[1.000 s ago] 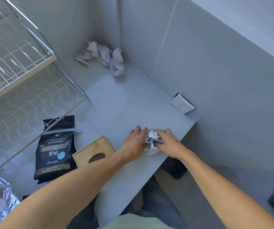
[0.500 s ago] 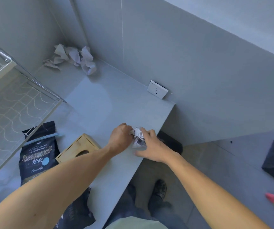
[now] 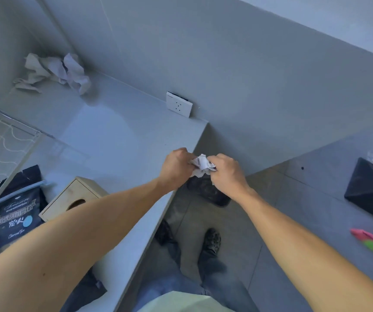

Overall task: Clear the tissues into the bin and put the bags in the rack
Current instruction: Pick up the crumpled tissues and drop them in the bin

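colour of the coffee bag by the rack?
Black coffee bag with gold lettering and a light-blue dot; head view.

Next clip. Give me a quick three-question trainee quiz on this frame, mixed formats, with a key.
1. True or false: both hands grip the crumpled tissue.
2. Where do more crumpled tissues lie? A) far corner of the counter B) on the wooden tissue box C) on the floor
3. Fill in: the black coffee bag lies on the counter beside the wooden ____ box.

Key: 1 true: left hand and right hand both pinch it, past the counter edge, above a dark object on the floor. 2 A. 3 tissue.
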